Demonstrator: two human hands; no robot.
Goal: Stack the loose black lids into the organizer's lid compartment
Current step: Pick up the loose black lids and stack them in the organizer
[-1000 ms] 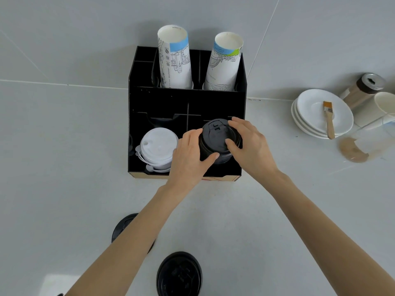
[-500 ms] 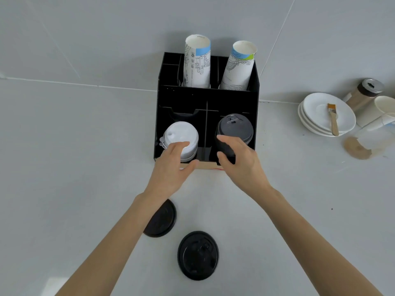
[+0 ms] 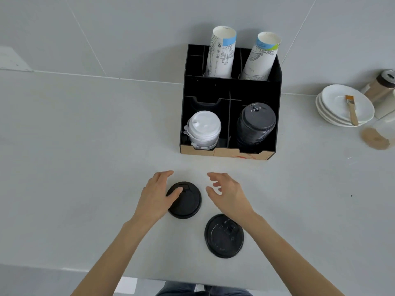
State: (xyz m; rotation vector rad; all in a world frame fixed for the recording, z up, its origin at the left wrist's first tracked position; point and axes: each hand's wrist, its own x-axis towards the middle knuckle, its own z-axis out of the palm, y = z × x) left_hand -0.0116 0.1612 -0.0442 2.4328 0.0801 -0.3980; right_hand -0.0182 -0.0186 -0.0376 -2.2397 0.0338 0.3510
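Note:
Two loose black lids lie on the white counter. My left hand (image 3: 157, 195) rests over the left edge of the nearer-to-organizer lid (image 3: 187, 201), thumb on its top, fingers spread, not closed on it. My right hand (image 3: 227, 192) hovers open just right of that lid, holding nothing. The second lid (image 3: 224, 235) lies flat below my right wrist. The black organizer (image 3: 229, 151) stands beyond. Its front right compartment holds a tall stack of black lids (image 3: 255, 124); the front left holds white lids (image 3: 203, 129).
Two stacks of paper cups (image 3: 221, 54) lean in the organizer's rear slots. At the right stand stacked white saucers (image 3: 342, 107) with a brush on top, a brown jar (image 3: 380, 85) and a brown spill. The counter's front edge runs just below my forearms.
Both hands have let go of the black lid stack in the organizer and pulled back toward me. They now sit beside the loose lid on the counter; the view has shifted left and back.

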